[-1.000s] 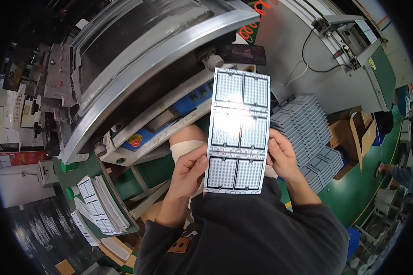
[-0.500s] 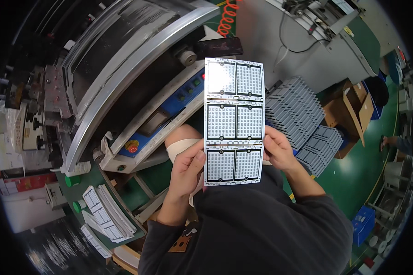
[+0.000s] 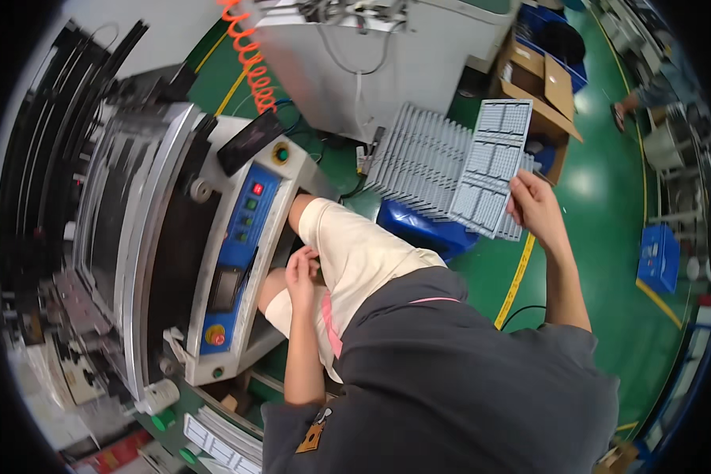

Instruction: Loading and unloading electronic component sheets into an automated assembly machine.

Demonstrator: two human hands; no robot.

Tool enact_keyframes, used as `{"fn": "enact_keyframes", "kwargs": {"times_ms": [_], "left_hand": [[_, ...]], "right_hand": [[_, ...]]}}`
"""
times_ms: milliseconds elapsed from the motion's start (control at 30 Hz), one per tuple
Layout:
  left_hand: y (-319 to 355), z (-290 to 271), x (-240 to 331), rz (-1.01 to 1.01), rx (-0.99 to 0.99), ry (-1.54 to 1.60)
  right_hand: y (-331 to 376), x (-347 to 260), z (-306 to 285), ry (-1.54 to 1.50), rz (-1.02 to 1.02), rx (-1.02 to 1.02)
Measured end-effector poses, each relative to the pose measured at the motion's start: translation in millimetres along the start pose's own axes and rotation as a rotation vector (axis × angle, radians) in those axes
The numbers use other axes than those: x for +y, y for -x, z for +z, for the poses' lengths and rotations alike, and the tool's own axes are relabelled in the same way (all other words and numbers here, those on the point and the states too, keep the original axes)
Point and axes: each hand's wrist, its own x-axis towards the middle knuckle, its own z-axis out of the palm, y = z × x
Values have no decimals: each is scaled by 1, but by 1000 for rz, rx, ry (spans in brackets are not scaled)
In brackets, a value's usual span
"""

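At the right, my right hand (image 3: 536, 204) grips the right edge of a circuit board panel (image 3: 494, 162), a long pale sheet with dark-framed grids. This panel is tilted over the right end of a fanned stack of grey panels (image 3: 423, 154), hiding part of it. Whether it touches the stack, I cannot tell. My left hand (image 3: 301, 270) hangs beside my knee with loosely bent fingers and nothing visible in it. Close to its left stands a machine's blue control panel (image 3: 241, 237) with buttons and a small screen.
A blue bin (image 3: 423, 229) is under the stack. Behind it stand a grey cabinet (image 3: 371, 71) and an open cardboard box (image 3: 557, 87). A phone (image 3: 249, 142) lies on the machine, near a coiled orange hose (image 3: 249, 59). At upper right, another person's leg (image 3: 648, 99) shows.
Both hands held the panel before me; now only my right has it, moved right to the stack. My left has let go and dropped to my knee. The view has turned right.
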Motion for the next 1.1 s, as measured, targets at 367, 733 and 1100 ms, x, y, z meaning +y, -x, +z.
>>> {"fn": "enact_keyframes", "kwargs": {"times_ms": [367,733,1100], "left_hand": [[-22,-30,-98,-308,45,-161],[-13,-27,-90,-344,25,-216],[-16,-29,-95,-359,-36,-267]], "right_hand": [[-79,157,19,334,164,71],[-121,181,39,616,-121,14],[-120,188,48,577,-9,37]]}}
